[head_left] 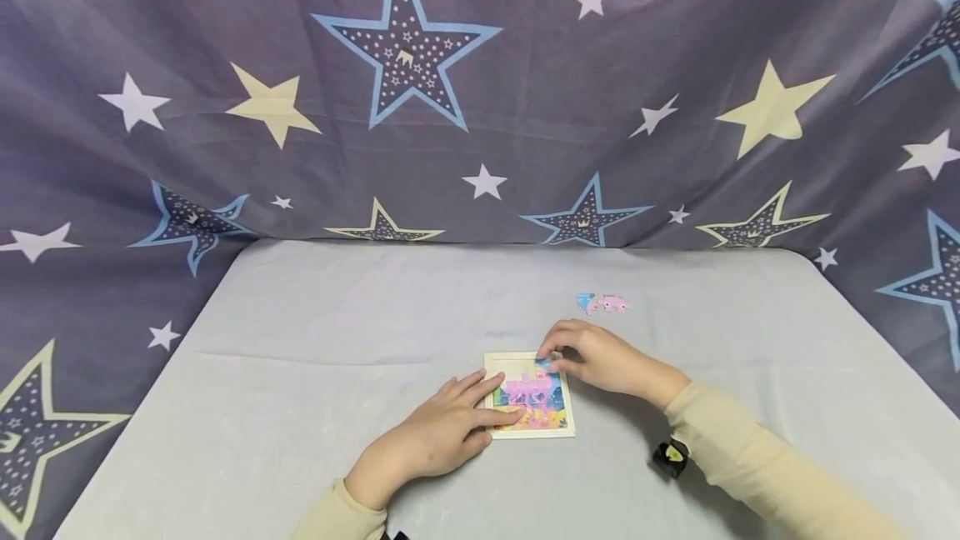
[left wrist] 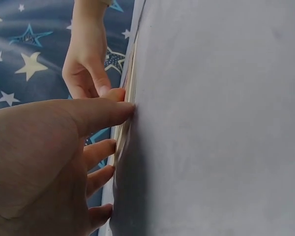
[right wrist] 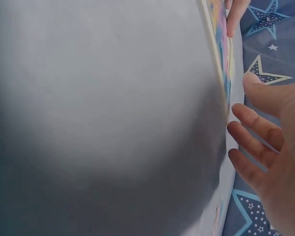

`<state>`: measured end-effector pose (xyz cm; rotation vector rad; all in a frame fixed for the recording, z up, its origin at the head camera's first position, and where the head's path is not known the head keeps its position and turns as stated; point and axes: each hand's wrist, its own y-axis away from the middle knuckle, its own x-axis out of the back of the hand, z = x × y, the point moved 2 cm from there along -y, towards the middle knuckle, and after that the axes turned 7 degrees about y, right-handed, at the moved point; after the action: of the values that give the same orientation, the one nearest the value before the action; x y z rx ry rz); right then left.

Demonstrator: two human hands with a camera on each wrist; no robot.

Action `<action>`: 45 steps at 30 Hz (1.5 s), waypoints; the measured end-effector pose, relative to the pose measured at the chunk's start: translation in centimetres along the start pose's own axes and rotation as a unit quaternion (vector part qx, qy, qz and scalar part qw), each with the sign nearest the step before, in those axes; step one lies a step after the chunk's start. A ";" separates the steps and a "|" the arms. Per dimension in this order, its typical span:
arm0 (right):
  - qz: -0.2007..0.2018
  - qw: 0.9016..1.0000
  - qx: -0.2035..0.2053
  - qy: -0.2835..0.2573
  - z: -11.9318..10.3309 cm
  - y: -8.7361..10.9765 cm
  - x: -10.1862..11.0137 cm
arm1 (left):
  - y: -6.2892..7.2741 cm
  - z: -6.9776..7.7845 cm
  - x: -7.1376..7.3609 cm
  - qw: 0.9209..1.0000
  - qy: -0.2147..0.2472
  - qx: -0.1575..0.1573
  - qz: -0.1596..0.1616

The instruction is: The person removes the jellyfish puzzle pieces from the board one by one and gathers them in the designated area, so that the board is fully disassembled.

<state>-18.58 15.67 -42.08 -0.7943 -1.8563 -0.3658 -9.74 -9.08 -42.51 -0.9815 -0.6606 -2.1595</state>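
Note:
A square jigsaw puzzle (head_left: 528, 390) with pink figures on a blue and yellow ground lies in a pale frame (head_left: 540, 435) on the table. My left hand (head_left: 442, 427) reaches in from the left, its index finger lying across the picture and other fingers over the left rim. In the left wrist view, the left thumb (left wrist: 108, 113) is at the frame's edge. At the top right corner, my right hand (head_left: 600, 359) pinches a small blue puzzle piece (head_left: 543, 362) between thumb and index finger. The right wrist view shows the right hand (right wrist: 280, 142) beside the frame, with the piece hidden.
Beyond the right hand lie loose puzzle pieces, a blue and pink one (head_left: 586, 302) and a pink one (head_left: 615, 303). A grey cloth covers the table (head_left: 315, 373). A star-patterned curtain (head_left: 525, 107) hangs behind and at the sides.

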 end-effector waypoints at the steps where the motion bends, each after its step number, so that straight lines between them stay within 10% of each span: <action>1: -0.003 1.000 0.007 0.002 0.0 -0.1 -0.1 | 0.0 0.0 0.0 1.000 0.003 0.000 0.001; 12: -0.044 0.993 0.106 0.021 1.0 -1.1 0.0 | -0.1 -0.3 -0.2 1.000 0.002 0.001 0.004; 27: -0.120 0.989 0.082 0.041 0.9 -2.7 0.4 | 0.0 0.6 -0.2 0.999 -0.049 0.000 -0.009; 45: -0.100 0.991 0.079 0.040 -0.7 -2.7 0.8 | -0.1 1.1 -0.9 0.998 -0.033 0.042 -0.015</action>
<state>-20.06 13.55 -40.81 -0.4819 -1.8672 -0.3668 -8.89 -7.96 -42.62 -1.0082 -0.7958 -2.1148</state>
